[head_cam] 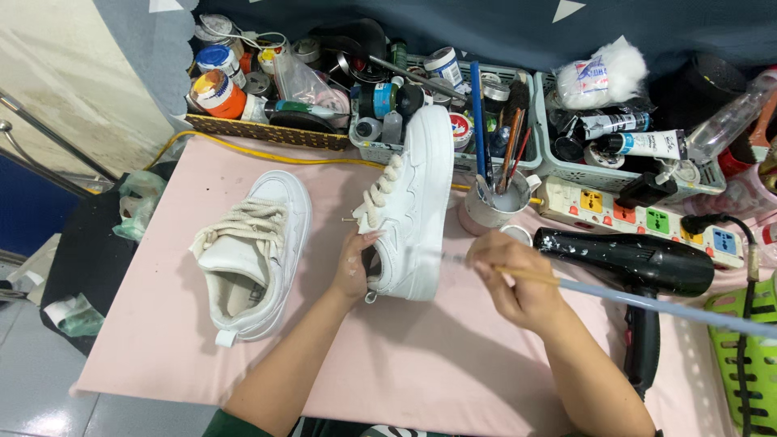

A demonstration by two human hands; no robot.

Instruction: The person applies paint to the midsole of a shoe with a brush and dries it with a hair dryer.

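Left hand (353, 267) steadies a tilted white sneaker (417, 202); right hand (514, 279) grips a paintbrush (647, 303) against its side; second sneaker (255, 255) lies left.

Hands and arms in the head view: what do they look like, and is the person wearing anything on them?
Both forearms are bare, with no gloves, watch or rings that I can make out. The left hand has pale, whitish smears on its fingers and back. The right hand looks cleaner. At the bottom edge, near the left elbow, a bit of dark green sleeve shows. No cables or markings appear on either arm.
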